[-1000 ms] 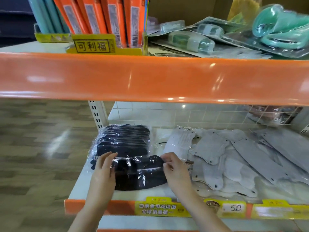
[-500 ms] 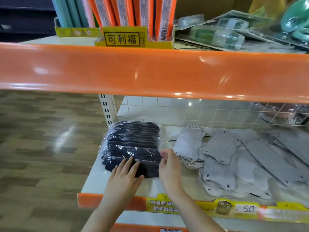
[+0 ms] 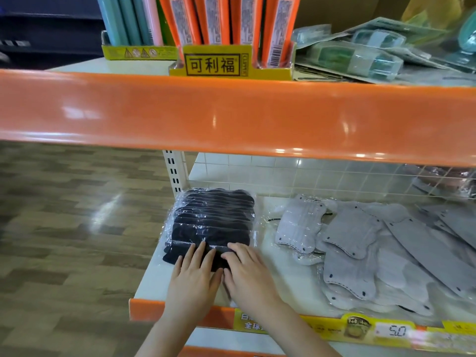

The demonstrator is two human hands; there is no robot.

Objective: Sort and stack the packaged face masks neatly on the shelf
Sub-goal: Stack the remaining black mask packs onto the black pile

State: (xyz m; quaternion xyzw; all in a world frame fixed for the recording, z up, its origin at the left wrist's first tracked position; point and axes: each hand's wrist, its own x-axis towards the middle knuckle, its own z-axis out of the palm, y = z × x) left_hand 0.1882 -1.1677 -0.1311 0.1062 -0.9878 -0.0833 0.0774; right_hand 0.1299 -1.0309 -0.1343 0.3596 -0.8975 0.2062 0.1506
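black masks (image 3: pixel 211 222): dark matt cloth inside clear, crinkled plastic film that catches glare
grey masks (image 3: pixel 353 235): pale matt cloth with stitched edges, in thin clear plastic sleeves
shelf (image 3: pixel 283 271): smooth cream surface, painted-metal look
shelf edge (image 3: pixel 231 114): glossy orange, streaked with light
back grid (image 3: pixel 309 176): thin cream-coated wire
floor (image 3: pixel 64 215): wood-pattern planks, polished and reflective
orange packs (image 3: pixel 213 19): smooth printed card or plastic; cannot tell which

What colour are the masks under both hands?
Black masks, in clear wrap; the head view shows them plainly.
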